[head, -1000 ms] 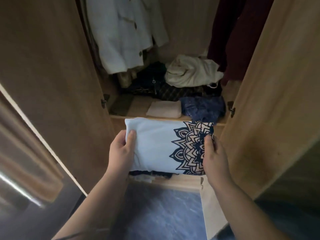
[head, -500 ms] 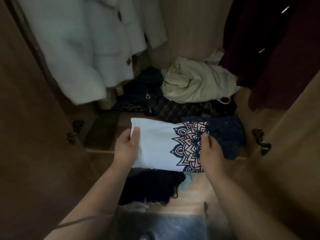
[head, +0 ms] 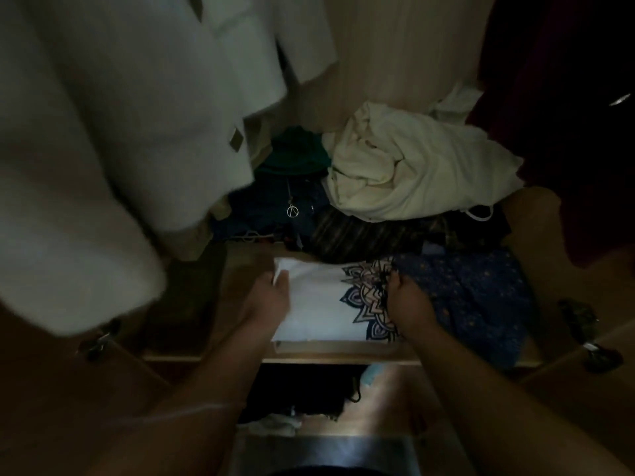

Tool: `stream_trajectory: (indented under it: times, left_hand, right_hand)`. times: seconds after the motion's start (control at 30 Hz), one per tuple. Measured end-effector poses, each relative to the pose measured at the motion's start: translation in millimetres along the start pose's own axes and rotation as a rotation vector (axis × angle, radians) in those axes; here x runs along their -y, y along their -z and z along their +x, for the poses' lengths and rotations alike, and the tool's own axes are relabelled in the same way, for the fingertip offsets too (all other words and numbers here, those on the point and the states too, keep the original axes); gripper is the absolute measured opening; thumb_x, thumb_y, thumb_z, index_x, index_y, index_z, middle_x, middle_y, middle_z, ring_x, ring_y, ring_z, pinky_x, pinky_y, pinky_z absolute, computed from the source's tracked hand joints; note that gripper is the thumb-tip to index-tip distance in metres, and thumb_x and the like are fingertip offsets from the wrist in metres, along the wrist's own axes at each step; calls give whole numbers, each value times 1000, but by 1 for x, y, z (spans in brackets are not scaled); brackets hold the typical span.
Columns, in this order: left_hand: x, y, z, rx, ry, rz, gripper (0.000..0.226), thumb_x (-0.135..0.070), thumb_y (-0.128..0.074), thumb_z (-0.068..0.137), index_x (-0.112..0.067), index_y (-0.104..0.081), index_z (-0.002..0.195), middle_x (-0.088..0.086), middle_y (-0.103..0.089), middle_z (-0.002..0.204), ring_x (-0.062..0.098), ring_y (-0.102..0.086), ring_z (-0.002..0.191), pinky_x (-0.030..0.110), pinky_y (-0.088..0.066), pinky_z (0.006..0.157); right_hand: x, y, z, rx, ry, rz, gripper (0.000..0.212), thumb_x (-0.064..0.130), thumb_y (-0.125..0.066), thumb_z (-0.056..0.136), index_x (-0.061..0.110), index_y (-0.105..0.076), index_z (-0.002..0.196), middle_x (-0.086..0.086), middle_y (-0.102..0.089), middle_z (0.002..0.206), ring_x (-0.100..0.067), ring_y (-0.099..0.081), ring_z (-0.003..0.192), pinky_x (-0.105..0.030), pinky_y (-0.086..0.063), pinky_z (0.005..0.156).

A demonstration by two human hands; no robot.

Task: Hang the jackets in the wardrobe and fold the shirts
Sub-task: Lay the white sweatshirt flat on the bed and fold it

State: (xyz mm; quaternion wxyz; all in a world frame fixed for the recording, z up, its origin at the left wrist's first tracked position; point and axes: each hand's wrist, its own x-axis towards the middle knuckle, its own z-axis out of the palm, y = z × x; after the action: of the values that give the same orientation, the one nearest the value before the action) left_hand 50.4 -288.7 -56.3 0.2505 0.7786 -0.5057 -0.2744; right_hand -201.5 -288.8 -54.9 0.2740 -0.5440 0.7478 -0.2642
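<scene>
A folded white shirt (head: 319, 302) with a dark mandala print lies at the front of the wardrobe shelf (head: 343, 350). My left hand (head: 266, 302) holds its left edge, thumb on top near the far corner. My right hand (head: 407, 302) grips its right edge over the print. A white jacket (head: 113, 132) hangs at the left. A dark red jacket (head: 567, 115) hangs at the right.
Behind the shirt lie a crumpled cream garment (head: 415, 173), a green cloth (head: 295, 152), dark clothes with a ring pendant (head: 292, 211) and a striped cloth. A blue patterned cloth (head: 477, 300) lies right of the shirt. Door hinges (head: 591, 338) flank the opening. Dark clothes fill the lower shelf (head: 299, 396).
Both hands have carried the folded shirt forward into the wardrobe and lowered it onto the shelf. The view has moved closer and the small folded pink cloth is now covered.
</scene>
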Motion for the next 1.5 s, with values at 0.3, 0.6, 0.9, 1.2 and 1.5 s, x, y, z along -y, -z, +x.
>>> stream_trajectory:
  times: [0.3, 0.6, 0.9, 1.2, 1.5]
  left_hand:
    - [-14, 2, -3, -111, 14, 80, 52, -55, -41, 98, -13, -47, 130, 15, -59, 125, 33, -58, 113, 39, -46, 95]
    - [-31, -24, -34, -128, -757, 496, 62, -57, -27, 98, -31, -30, 154, 5, -29, 161, 26, -17, 151, 45, -3, 121]
    - [-18, -42, -33, 18, -700, 639, 62, -57, -28, 95, -32, -41, 150, 6, -40, 156, 29, -36, 144, 57, -20, 118]
    - [-42, -17, -45, 154, -797, 508, 59, -48, -38, 97, -24, -35, 151, 4, -33, 159, 25, -21, 149, 52, -14, 121]
    - [-65, -57, -224, 331, -1192, 322, 57, -40, -40, 90, -17, -51, 141, 4, -53, 144, 26, -43, 135, 40, -31, 116]
  right_hand:
    - [2, 2, 12, 29, -61, -46, 39, 50, -35, 102, 13, -45, 109, -21, -59, 116, -38, -58, 107, -39, -43, 82]
    - [26, 13, -14, -63, 833, -439, 55, 41, -32, 101, 18, -39, 151, -8, -36, 156, -28, -27, 146, -42, -22, 120]
    - [4, -13, -21, 93, 666, -643, 60, 45, -22, 100, 19, -37, 152, -9, -39, 155, -30, -36, 143, -48, -22, 120]
    - [-4, 25, -64, -56, 348, -472, 55, 40, -39, 101, 24, -32, 154, -4, -29, 161, -24, -21, 149, -42, -23, 119]
    - [-94, 104, -249, -214, 78, -561, 65, 43, -32, 89, 20, -40, 149, -5, -38, 155, -26, -28, 146, -41, -30, 117]
